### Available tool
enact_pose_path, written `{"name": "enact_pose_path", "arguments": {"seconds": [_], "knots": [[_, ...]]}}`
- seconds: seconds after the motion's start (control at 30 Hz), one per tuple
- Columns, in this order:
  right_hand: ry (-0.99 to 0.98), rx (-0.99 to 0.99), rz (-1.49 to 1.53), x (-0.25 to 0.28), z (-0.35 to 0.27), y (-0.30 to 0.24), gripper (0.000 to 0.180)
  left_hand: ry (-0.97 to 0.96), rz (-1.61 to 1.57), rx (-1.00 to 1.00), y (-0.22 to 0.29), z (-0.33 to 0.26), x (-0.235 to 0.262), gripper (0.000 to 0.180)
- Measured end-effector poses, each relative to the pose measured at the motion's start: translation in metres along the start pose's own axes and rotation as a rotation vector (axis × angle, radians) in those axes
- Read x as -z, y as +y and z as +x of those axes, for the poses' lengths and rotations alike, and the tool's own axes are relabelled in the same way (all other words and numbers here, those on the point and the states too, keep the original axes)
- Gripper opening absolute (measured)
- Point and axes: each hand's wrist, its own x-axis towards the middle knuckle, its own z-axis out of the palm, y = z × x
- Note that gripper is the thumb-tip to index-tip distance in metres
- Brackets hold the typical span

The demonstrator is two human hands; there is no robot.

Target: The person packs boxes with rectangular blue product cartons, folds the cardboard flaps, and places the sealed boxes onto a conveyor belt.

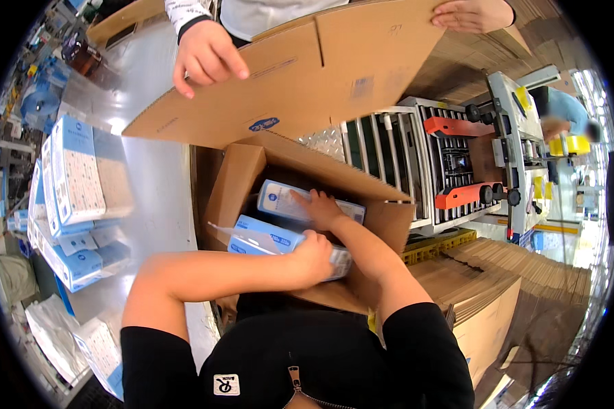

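Note:
An open cardboard box point(242, 180) stands in front of me with blue-and-white packs inside. My left hand point(312, 260) is closed on the top of the near pack point(266, 235), which sits tilted in the box with a clear plastic flap sticking out at its left end. Deeper in the box, my right hand point(320, 208) lies with fingers spread over the far pack point(280, 199), touching its upper face. Its thumb side is partly hidden. The lower parts of both packs are out of sight in the box.
Opposite me, a co-worker's hands point(208, 58) are at a large flat cardboard sheet point(361, 61) above the box. More packs point(82, 170) are stacked on the metal table at left. A roller conveyor point(389, 150), orange-armed machine point(460, 126) and stacked flat cartons point(488, 320) are at right.

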Motion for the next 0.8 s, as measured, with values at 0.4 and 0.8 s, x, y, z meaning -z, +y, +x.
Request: {"name": "enact_pose_path", "arguments": {"seconds": [0.4,0.8], "knots": [[-0.112,0.029,0.080,-0.078,0.007,0.013,0.082,0.611,-0.205,-0.125,0.025,0.054,-0.124,0.054],[-0.092,0.667,0.341,-0.068,-0.048,0.007,0.099,-0.272,-1.036,0.533,-0.019,-0.066,-0.119,0.073]]}}
